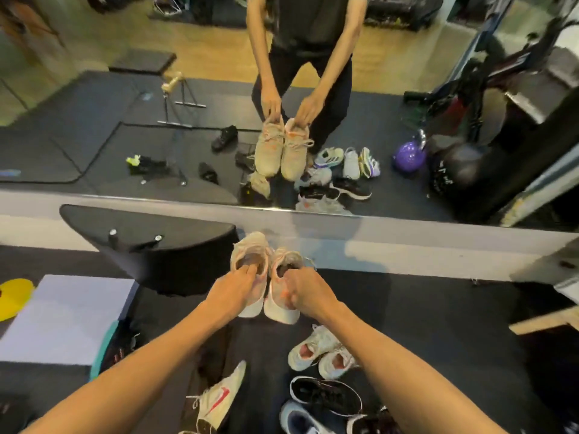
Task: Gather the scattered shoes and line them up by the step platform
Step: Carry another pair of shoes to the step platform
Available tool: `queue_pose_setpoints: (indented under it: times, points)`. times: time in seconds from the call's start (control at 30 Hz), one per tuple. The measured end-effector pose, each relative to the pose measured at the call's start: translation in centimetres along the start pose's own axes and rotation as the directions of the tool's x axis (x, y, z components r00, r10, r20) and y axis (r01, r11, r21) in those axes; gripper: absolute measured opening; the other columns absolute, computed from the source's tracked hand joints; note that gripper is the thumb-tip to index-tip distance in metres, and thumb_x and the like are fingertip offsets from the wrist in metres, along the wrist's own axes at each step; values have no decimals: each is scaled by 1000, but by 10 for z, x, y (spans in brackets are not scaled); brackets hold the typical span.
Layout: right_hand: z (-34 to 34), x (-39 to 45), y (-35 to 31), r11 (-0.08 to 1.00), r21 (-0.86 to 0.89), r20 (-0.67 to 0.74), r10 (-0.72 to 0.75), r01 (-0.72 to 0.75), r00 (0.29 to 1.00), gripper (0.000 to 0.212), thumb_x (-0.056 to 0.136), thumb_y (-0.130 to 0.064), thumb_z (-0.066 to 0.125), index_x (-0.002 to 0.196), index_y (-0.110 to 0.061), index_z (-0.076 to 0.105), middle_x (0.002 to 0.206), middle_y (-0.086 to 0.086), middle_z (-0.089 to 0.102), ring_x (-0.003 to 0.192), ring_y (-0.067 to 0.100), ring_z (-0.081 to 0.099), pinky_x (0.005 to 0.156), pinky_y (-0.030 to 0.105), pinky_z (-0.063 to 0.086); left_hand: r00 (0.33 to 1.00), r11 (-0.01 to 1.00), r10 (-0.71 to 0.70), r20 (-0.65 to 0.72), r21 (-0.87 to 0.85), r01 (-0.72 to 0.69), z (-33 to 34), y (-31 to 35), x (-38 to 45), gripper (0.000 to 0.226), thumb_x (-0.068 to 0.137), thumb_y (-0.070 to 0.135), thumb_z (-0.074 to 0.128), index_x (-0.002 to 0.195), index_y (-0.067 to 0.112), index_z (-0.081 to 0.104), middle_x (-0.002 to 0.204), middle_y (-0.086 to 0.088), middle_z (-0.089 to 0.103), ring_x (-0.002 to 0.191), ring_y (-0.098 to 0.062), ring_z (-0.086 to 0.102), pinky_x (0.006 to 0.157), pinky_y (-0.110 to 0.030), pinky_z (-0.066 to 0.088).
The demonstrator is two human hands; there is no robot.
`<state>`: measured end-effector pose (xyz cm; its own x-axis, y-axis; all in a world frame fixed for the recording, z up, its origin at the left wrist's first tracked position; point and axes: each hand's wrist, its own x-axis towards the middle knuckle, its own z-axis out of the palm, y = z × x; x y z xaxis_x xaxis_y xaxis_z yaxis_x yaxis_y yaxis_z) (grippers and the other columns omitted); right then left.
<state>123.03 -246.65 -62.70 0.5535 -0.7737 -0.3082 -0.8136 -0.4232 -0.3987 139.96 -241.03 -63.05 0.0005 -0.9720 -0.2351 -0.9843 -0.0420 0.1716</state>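
Note:
I hold a pair of pale pink sneakers side by side above the dark floor mat, toes toward the mirror. My left hand (233, 292) grips the left pink sneaker (249, 255) with fingers inside its opening. My right hand (308, 289) grips the heel of the right pink sneaker (282, 308). Below them on the mat lie a white pair with pink lining (319, 350), a white shoe with a red swoosh (219, 399), a black shoe (326, 394) and a blue shoe (300, 419). The step platform (65, 317), pale lilac with a teal side, sits at the left.
A wall mirror (438, 136) ahead reflects me, the shoes and gym gear. A black curved board (175, 245) leans at the mirror's base. A yellow disc (14, 297) lies far left. Dark equipment crowds the right side.

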Motion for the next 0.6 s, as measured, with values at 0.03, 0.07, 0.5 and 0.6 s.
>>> queue_pose_setpoints:
  times: [0.03,0.07,0.5,0.6]
  points:
    - [-32,-15,-9,999,33,-18,5,-5,1000,26,93,-20,48,106,-6,66,108,15,68,99,34,63,81,38,51,1000,1000,18,-18,20,-17,-34,10,-10,30,101,30,39,122,10,44,126,-9,55,108,-30,59,78,-38,45]
    - [-61,-31,-17,998,68,-43,8,-5,999,25,93,-24,50,103,-8,67,107,12,68,98,32,63,81,39,53,999,999,31,-24,29,-30,-66,19,-20,30,101,30,40,122,10,45,127,-8,55,108,-30,59,78,-38,45]
    - [-294,-255,-84,814,544,-585,193,204,788,17,79,-7,67,81,-24,71,78,-4,67,74,16,60,71,22,47,902,839,318,-293,-355,-411,-320,131,-148,30,88,5,60,116,14,61,108,7,62,101,-14,60,88,-32,48]
    - [-302,-307,-80,801,565,-646,283,196,709,23,82,0,66,79,-22,69,72,-9,61,69,9,57,68,29,47,829,831,421,-369,-210,-516,-336,165,-170,18,85,5,63,98,17,57,95,6,62,88,-17,61,73,-21,44]
